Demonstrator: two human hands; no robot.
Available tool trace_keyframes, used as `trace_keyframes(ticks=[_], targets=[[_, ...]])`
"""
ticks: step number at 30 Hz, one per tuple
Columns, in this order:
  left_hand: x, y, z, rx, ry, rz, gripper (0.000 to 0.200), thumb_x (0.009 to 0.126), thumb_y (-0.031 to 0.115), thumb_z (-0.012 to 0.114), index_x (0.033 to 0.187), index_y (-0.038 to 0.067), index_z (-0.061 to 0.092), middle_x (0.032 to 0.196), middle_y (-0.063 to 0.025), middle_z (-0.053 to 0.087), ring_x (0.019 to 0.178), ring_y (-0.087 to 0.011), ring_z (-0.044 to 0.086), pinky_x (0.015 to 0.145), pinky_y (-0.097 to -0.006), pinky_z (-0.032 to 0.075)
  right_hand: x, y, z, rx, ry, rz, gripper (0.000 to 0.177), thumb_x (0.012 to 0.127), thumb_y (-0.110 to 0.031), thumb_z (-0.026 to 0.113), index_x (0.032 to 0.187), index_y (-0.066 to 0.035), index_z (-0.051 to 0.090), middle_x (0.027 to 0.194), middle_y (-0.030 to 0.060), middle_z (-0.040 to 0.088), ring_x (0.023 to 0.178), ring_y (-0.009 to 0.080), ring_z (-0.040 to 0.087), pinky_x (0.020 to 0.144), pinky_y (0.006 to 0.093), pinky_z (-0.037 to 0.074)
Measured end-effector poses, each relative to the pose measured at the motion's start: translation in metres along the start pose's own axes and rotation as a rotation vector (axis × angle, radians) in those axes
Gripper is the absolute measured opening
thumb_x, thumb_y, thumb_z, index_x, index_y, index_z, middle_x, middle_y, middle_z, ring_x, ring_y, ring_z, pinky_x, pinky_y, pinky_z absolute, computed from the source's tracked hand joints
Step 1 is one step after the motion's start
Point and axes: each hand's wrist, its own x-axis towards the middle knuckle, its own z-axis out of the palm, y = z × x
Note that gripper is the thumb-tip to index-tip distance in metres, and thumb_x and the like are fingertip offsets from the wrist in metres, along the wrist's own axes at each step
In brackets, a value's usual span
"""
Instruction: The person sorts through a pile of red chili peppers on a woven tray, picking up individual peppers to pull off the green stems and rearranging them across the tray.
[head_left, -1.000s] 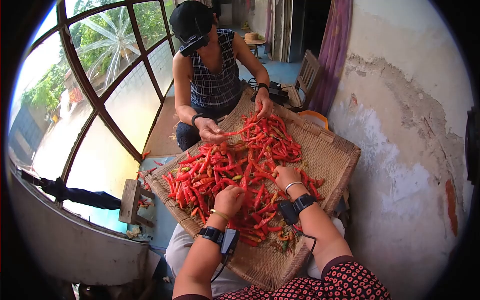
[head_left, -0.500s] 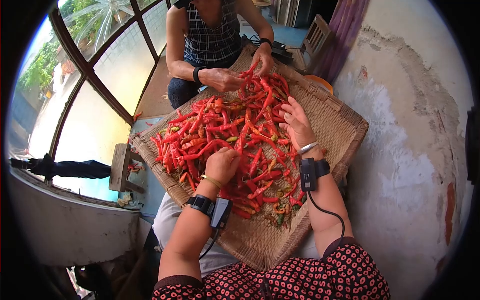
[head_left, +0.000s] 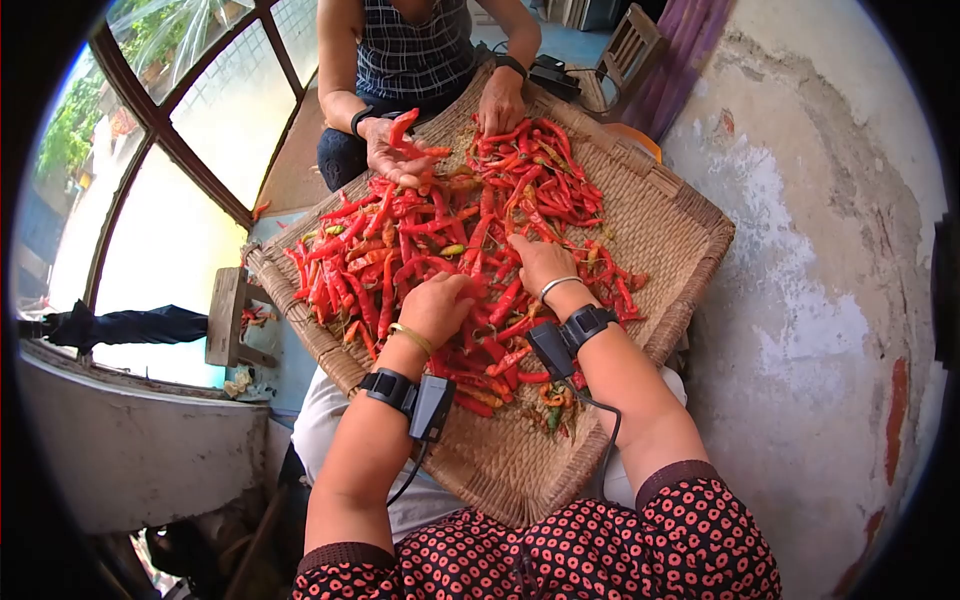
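Note:
A heap of red peppers [head_left: 380,250] lies on a wide woven tray [head_left: 660,215] that rests across my lap. My left hand [head_left: 437,310] is over the near left part of the heap, its fingers curled in at the peppers; what they hold, if anything, is hidden. Close to its right, my right hand [head_left: 545,265] reaches into the middle of the heap with fingers bent and pressed together, their tips partly hidden. A few yellowish and green peppers [head_left: 553,418] lie among the red ones near the front corner.
Across the tray sits another person [head_left: 415,50], holding red peppers in one hand and touching the heap with the other. A wooden stool [head_left: 228,315] and a dark umbrella [head_left: 150,327] are at the left. A rough wall [head_left: 790,300] stands at the right.
My right hand has moved left and down from the tray's right side, its spread fingers now closed. The other person's hands have separated, one lifting peppers.

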Motion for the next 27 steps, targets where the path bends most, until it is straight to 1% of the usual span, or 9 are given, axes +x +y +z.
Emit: trace_keyframes(ticks=[5,8,13,15,19,21,23,25,27], targets=[[-0.001,0.000,0.001,-0.133,-0.149,0.172,0.016,0.071,0.014,0.058,0.085,0.007,0.061,0.078,-0.0113,0.061,0.075,-0.0271,0.058,0.065,-0.0343,0.047,0.002,0.030,-0.010,0.094,0.090,0.100,0.042,0.072,-0.009,0.055,0.114,-0.012,0.048,0.081,0.0121,0.061,0.078,0.0294,0.058,0.071,0.0377,0.046],[-0.001,0.002,0.000,-0.142,-0.169,0.161,0.016,0.071,0.019,0.054,0.082,0.010,0.062,0.076,-0.0107,0.061,0.073,-0.0286,0.058,0.065,-0.0374,0.046,-0.008,0.038,-0.033,0.724,-0.005,0.022,0.032,0.070,-0.008,0.059,0.102,-0.002,0.056,0.067,0.0029,0.058,0.062,0.0106,0.054,0.058,0.0259,0.044],[-0.001,0.003,-0.001,-0.175,-0.170,0.157,0.016,0.070,0.018,0.056,0.082,0.010,0.062,0.075,-0.0109,0.061,0.073,-0.0283,0.058,0.064,-0.0374,0.046,-0.016,0.032,-0.052,1.346,-0.033,-0.068,0.030,0.078,-0.005,0.055,0.108,0.000,0.051,0.075,0.0027,0.057,0.065,0.0069,0.053,0.057,0.0178,0.043],[-0.001,0.005,-0.005,-0.160,-0.181,0.151,0.015,0.070,0.016,0.057,0.082,0.008,0.062,0.075,-0.0104,0.061,0.072,-0.0270,0.059,0.063,-0.0354,0.047,-0.010,0.034,-0.052,1.847,0.275,-0.084,0.043,0.080,-0.009,0.056,0.119,0.000,0.039,0.086,0.0049,0.056,0.071,0.0100,0.055,0.058,0.0191,0.045],[0.001,0.006,-0.002,-0.133,-0.090,0.232,0.013,0.071,0.012,0.057,0.082,0.007,0.061,0.076,-0.0101,0.061,0.071,-0.0257,0.059,0.063,-0.0340,0.047,0.005,0.046,-0.031,1.791,0.440,-0.004,0.052,0.081,-0.015,0.057,0.124,-0.001,0.032,0.100,0.0091,0.053,0.082,0.0156,0.055,0.065,0.0271,0.047],[0.001,0.007,-0.003,-0.138,-0.047,0.225,0.012,0.071,0.011,0.057,0.082,0.007,0.061,0.076,-0.0101,0.060,0.071,-0.0261,0.059,0.063,-0.0344,0.047,0.010,0.046,-0.019,1.605,0.457,0.094,0.046,0.080,-0.017,0.058,0.119,0.000,0.040,0.096,0.0075,0.054,0.078,0.0147,0.056,0.065,0.0278,0.047],[0.000,0.010,-0.006,-0.142,-0.005,0.216,0.011,0.072,0.010,0.057,0.082,0.006,0.060,0.076,-0.0102,0.060,0.071,-0.0264,0.059,0.063,-0.0348,0.047,0.012,0.045,-0.010,0.767,0.260,0.035,0.040,0.075,-0.017,0.060,0.111,-0.005,0.050,0.096,0.0110,0.055,0.082,0.0191,0.056,0.067,0.0303,0.047],[-0.001,0.018,-0.013,-0.089,0.218,0.075,0.009,0.074,0.015,0.057,0.079,0.009,0.060,0.071,-0.0096,0.057,0.069,-0.0285,0.057,0.059,-0.0359,0.046,0.003,0.019,-0.015,0.461,0.155,-0.086,0.033,0.071,-0.016,0.061,0.103,-0.009,0.056,0.095,0.0134,0.054,0.086,0.0249,0.054,0.073,0.0353,0.045],[0.002,0.011,-0.013,-0.069,0.360,0.147,0.008,0.073,0.012,0.058,0.080,0.009,0.059,0.070,-0.0084,0.055,0.066,-0.0266,0.056,0.058,-0.0345,0.046,0.004,0.008,0.008,0.355,0.322,-0.307,0.038,0.069,-0.016,0.062,0.106,-0.011,0.052,0.093,0.0136,0.053,0.088,0.0305,0.052,0.079,0.0376,0.043]])
